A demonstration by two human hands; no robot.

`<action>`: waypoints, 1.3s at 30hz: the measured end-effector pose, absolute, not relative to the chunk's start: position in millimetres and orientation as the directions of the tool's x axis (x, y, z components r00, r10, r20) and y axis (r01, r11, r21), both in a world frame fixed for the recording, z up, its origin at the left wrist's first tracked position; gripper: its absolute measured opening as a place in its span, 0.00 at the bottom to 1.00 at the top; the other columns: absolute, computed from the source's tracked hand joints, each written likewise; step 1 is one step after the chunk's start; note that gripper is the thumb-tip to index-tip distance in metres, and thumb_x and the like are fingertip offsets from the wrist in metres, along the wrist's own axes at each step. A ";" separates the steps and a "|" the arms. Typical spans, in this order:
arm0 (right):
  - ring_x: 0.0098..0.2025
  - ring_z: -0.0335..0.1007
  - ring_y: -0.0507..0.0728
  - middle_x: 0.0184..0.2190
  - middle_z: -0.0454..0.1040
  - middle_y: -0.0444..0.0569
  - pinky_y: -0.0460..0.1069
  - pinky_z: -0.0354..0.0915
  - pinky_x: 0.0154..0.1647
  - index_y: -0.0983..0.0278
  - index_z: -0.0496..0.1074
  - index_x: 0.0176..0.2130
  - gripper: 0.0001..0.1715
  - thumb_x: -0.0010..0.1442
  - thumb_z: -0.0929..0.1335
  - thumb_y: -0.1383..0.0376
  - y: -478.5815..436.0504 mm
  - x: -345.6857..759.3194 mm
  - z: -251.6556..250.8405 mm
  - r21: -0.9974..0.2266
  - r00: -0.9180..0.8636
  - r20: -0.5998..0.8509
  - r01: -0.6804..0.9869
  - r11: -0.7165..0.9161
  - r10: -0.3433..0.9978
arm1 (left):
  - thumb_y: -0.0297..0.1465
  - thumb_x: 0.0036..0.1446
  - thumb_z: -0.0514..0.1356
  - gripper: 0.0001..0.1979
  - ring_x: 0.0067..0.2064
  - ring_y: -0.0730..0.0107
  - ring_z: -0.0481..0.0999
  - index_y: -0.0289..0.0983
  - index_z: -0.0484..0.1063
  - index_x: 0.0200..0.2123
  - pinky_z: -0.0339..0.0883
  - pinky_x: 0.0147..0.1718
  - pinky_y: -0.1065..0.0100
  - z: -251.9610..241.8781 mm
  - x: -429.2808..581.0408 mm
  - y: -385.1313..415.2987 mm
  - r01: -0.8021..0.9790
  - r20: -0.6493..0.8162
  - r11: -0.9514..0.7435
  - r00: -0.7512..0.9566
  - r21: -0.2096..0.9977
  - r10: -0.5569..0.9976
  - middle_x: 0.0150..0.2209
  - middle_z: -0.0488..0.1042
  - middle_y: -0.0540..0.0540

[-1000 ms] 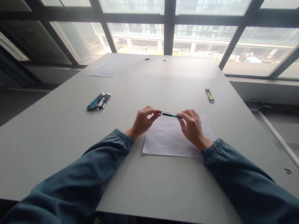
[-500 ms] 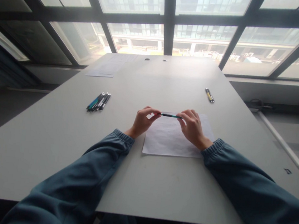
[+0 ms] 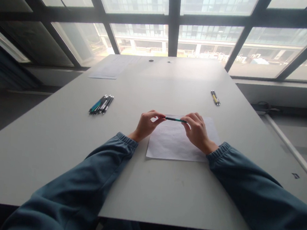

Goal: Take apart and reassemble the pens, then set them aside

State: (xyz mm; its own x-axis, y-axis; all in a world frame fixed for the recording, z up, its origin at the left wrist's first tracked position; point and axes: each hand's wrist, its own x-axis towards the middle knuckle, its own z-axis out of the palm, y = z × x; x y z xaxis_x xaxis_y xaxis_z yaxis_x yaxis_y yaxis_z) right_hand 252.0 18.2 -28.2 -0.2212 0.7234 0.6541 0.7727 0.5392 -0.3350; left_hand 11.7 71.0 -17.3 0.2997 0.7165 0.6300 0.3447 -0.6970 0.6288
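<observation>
A dark pen with a teal barrel (image 3: 175, 119) is held level between both hands, just above a white sheet of paper (image 3: 178, 143) on the grey table (image 3: 55, 148). My left hand (image 3: 146, 124) pinches the pen's left end with its fingers curled. My right hand (image 3: 197, 130) grips the right end, fingers bent over it. Both arms wear blue-grey sleeves and rest toward the near edge of the table.
A bunch of several pens (image 3: 101, 104) lies on the table to the left. Two more pens (image 3: 215, 97) lie at the far right. Another sheet of paper (image 3: 107, 69) sits at the far left corner. Large windows stand behind the table.
</observation>
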 end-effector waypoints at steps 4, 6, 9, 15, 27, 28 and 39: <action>0.44 0.66 0.62 0.40 0.75 0.52 0.57 0.61 0.47 0.59 0.76 0.43 0.11 0.70 0.64 0.66 17.5 252.0 -27.3 -0.327 -0.239 0.646 0.771 0.546 0.725 | 0.36 0.57 0.69 0.07 0.34 0.68 0.78 0.40 0.82 0.36 0.73 0.36 0.65 -17.2 10.9 71.0 0.341 0.615 -0.683 0.298 0.646 0.730 0.32 0.81 0.47; 0.44 0.66 0.62 0.40 0.75 0.52 0.57 0.61 0.47 0.59 0.76 0.43 0.11 0.70 0.63 0.66 16.9 252.0 -26.5 -0.318 -0.249 0.642 0.774 0.548 0.725 | 0.37 0.57 0.70 0.06 0.33 0.68 0.78 0.40 0.83 0.35 0.73 0.37 0.65 -16.9 10.6 70.7 0.345 0.601 -0.671 0.299 0.656 0.742 0.32 0.81 0.47; 0.44 0.66 0.61 0.40 0.76 0.52 0.57 0.61 0.47 0.60 0.76 0.43 0.11 0.70 0.63 0.66 16.0 251.8 -25.7 -0.304 -0.260 0.646 0.774 0.555 0.718 | 0.37 0.57 0.69 0.06 0.33 0.68 0.78 0.40 0.83 0.35 0.73 0.37 0.65 -15.8 10.4 69.7 0.349 0.582 -0.656 0.302 0.669 0.755 0.32 0.81 0.47; 0.44 0.65 0.61 0.40 0.76 0.52 0.56 0.60 0.46 0.60 0.75 0.44 0.11 0.70 0.63 0.66 15.2 251.5 -25.5 -0.281 -0.280 0.650 0.776 0.565 0.707 | 0.36 0.57 0.70 0.06 0.33 0.68 0.78 0.40 0.83 0.34 0.72 0.36 0.66 -13.8 10.8 67.8 0.343 0.566 -0.646 0.312 0.682 0.763 0.32 0.81 0.47; 0.43 0.66 0.62 0.38 0.75 0.52 0.56 0.58 0.44 0.62 0.74 0.43 0.10 0.70 0.63 0.67 15.4 251.5 -24.8 -0.236 -0.325 0.639 0.780 0.579 0.697 | 0.36 0.57 0.70 0.07 0.34 0.69 0.79 0.39 0.83 0.37 0.70 0.35 0.67 -16.6 9.8 70.0 0.290 0.582 -0.665 0.326 0.689 0.745 0.33 0.81 0.46; 0.43 0.66 0.62 0.38 0.75 0.52 0.55 0.58 0.44 0.62 0.74 0.43 0.10 0.70 0.63 0.67 15.5 251.7 -24.7 -0.233 -0.329 0.635 0.781 0.579 0.700 | 0.35 0.57 0.70 0.07 0.34 0.69 0.79 0.39 0.83 0.37 0.70 0.35 0.68 -16.6 9.7 70.0 0.282 0.586 -0.667 0.326 0.689 0.742 0.33 0.81 0.46; 0.38 0.69 0.59 0.34 0.77 0.51 0.54 0.57 0.44 0.65 0.74 0.40 0.13 0.70 0.61 0.72 17.1 251.9 -24.6 -0.197 -0.380 0.595 0.785 0.587 0.708 | 0.35 0.58 0.69 0.07 0.35 0.69 0.78 0.38 0.83 0.38 0.71 0.35 0.67 -19.0 9.1 71.7 0.226 0.596 -0.682 0.349 0.696 0.723 0.34 0.80 0.45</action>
State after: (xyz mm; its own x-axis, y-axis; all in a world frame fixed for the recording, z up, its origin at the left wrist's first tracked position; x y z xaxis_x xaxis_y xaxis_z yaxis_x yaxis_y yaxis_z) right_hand 251.9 17.1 -24.6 -0.3799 0.7082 0.5950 0.7854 0.5868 -0.1970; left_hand 9.1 71.7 -19.0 0.3489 0.7232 0.5960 0.2255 -0.6821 0.6957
